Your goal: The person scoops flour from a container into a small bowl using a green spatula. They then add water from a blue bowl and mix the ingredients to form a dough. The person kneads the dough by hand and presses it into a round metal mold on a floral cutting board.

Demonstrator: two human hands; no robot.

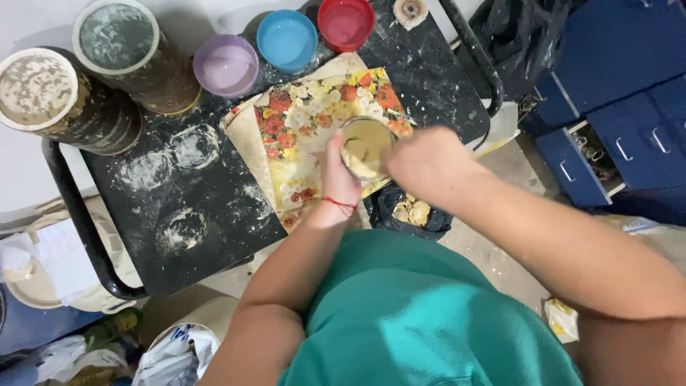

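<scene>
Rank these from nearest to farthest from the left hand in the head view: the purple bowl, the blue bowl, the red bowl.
From the left hand:
1. Purple bowl, up and left of the hand, by the tall cylinders.
2. Blue bowl, above the floral cloth's top edge.
3. Red bowl, at the tray's far edge.

Glossy glass jar on floral paper; matt, powder-smeared black table.
</scene>
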